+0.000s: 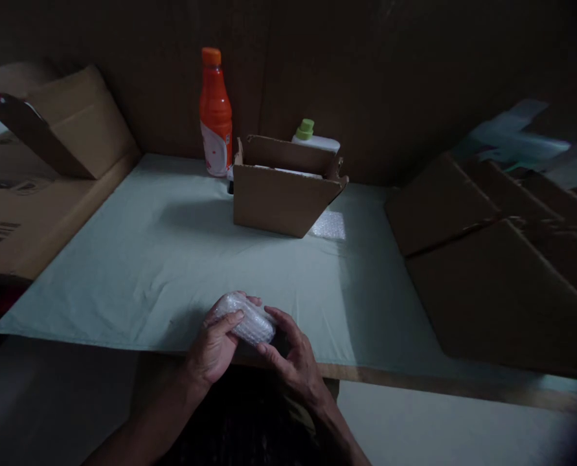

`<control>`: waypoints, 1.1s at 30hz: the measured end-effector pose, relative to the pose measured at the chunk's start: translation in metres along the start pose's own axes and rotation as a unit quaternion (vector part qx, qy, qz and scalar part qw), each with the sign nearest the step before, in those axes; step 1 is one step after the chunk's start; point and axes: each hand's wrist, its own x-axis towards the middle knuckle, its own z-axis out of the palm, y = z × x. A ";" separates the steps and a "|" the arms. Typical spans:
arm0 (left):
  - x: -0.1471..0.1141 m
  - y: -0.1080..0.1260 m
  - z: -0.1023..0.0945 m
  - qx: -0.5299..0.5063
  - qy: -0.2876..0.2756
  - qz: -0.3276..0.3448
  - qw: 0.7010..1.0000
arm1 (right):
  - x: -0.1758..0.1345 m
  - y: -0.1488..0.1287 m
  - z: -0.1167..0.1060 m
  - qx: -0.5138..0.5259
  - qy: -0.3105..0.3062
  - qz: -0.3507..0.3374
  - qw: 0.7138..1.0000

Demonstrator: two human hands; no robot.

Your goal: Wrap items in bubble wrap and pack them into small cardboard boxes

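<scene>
A small bubble-wrapped bundle (254, 321) is held at the front edge of the cloth-covered table; what lies inside the wrap cannot be made out. My left hand (219, 346) is closed around its left end, with the thumb lying across the top. At the other end, my right hand (295, 356) curves its thumb and forefinger about the bundle, fingertips against the wrap. Beyond both hands stands an open cardboard box (278, 200), its upper flaps raised. A flat piece of bubble wrap (329, 225) lies by the box's right side.
An orange bottle (215, 116) and a white bottle with a green cap (306, 129) stand behind the box. Large cardboard boxes flank the table, one at left (69, 129) and others at right (492, 291). Pale green cloth (137, 272) covers the tabletop.
</scene>
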 end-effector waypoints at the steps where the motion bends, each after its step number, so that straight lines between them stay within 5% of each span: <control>1: 0.002 -0.002 0.002 0.000 0.003 -0.002 1.000 | 0.001 0.001 0.001 0.020 0.011 0.001 1.000; 5: 0.012 -0.001 0.007 0.091 -0.032 0.020 0.995 | 0.004 0.009 -0.009 0.055 0.077 0.046 0.994; 8: 0.029 0.028 0.018 0.254 -0.073 0.198 0.944 | 0.005 0.020 -0.031 0.057 0.165 0.099 0.980; 10: 0.047 0.058 0.035 0.400 -0.076 0.367 0.836 | 0.005 0.028 -0.044 0.051 0.189 0.121 0.973; 13: 0.084 0.105 0.070 0.552 -0.026 0.559 0.618 | 0.001 0.035 -0.054 0.031 0.176 0.104 0.978; 16: 0.128 0.136 0.100 0.615 0.010 0.608 0.502 | -0.002 0.035 -0.054 0.009 0.152 0.065 0.986; 20: 0.165 0.150 0.113 0.660 0.017 0.567 0.492 | -0.003 0.032 -0.051 0.003 0.153 0.048 0.987; 23: 0.157 0.149 0.106 0.654 -0.018 0.565 0.502 | -0.004 0.033 -0.052 0.024 0.162 0.047 0.985; 27: 0.109 0.140 0.085 0.640 -0.040 0.588 0.492 | -0.009 0.041 -0.063 0.077 0.149 0.064 0.984; 33: 0.015 0.123 0.039 0.642 -0.042 0.593 0.485 | -0.022 0.025 -0.115 0.169 0.162 0.082 0.969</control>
